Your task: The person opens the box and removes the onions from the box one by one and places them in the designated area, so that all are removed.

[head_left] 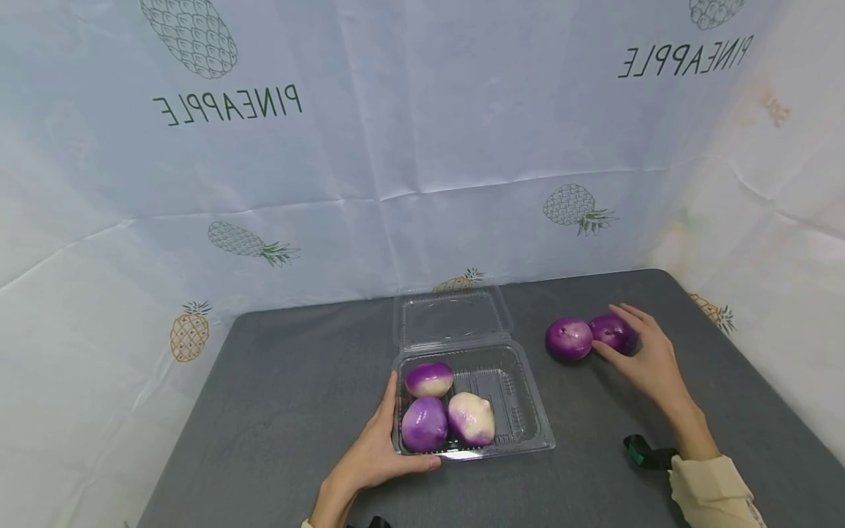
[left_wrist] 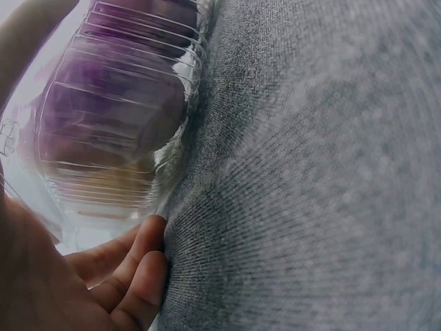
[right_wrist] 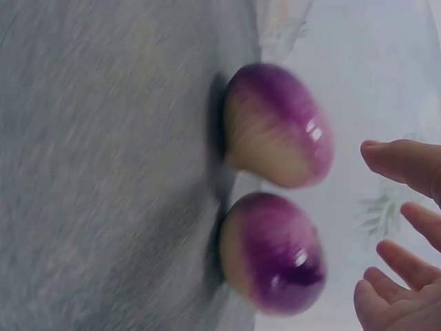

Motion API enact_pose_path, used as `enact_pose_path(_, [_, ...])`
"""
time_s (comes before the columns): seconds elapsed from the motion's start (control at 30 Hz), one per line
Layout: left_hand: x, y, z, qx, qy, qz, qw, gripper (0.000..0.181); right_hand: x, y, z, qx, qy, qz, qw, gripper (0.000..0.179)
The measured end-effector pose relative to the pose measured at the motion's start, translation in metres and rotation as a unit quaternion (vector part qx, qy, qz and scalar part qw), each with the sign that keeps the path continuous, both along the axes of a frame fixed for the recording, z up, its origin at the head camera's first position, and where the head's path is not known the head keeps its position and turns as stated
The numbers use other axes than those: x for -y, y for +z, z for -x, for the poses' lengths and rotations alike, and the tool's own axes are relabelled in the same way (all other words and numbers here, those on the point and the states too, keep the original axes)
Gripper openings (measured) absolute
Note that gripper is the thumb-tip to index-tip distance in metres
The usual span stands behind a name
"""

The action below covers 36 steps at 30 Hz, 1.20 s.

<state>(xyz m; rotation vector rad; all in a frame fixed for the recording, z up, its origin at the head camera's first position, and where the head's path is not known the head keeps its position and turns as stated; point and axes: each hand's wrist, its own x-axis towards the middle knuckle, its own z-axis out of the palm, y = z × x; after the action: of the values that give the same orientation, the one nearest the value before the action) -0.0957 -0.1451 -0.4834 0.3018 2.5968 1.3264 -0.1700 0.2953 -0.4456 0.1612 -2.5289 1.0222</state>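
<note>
A clear plastic clamshell container (head_left: 521, 396) lies on the table with its lid (head_left: 452, 319) folded back. My left hand (head_left: 376, 447) holds its front left corner, thumb along the front edge and fingers against the left side. Inside, on the left, are three glossy purple-and-white turnips: one at the back (head_left: 429, 380), one at the front left (head_left: 425, 424) and a paler one (head_left: 472, 419) beside it. To the right of the container, two more turnips sit side by side, a left one (head_left: 568, 339) and a right one (head_left: 610, 331). Around the right one, my right hand (head_left: 643, 356) spreads its thumb and fingers; the right wrist view shows a gap between them.
The dark grey table (head_left: 304, 411) has rounded back corners. Behind it hangs a pale cloth (head_left: 422, 132) printed with pineapples. A black strap (head_left: 650, 453) is on the right wrist, near a cream sleeve (head_left: 713, 488).
</note>
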Motion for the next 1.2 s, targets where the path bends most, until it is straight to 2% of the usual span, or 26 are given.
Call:
enact_pose_path(0.67, [0.0,0.0,0.0,0.002,-0.001,-0.001,1.0,0.147,0.057,0.032,-0.016,-0.023,0.106,-0.004,0.9941,0.07])
enact_pose_path(1.03, [0.0,-0.001,0.0,0.0,-0.004,-0.001,1.0,0.147,0.089,0.036,-0.028,-0.005,0.187,-0.031,0.9819,0.075])
enact_pose_path(1.2, [0.0,-0.001,0.001,-0.002,-0.003,0.001,1.0,0.148,0.101,0.037,-0.031,0.012,0.228,-0.051,0.9722,0.074])
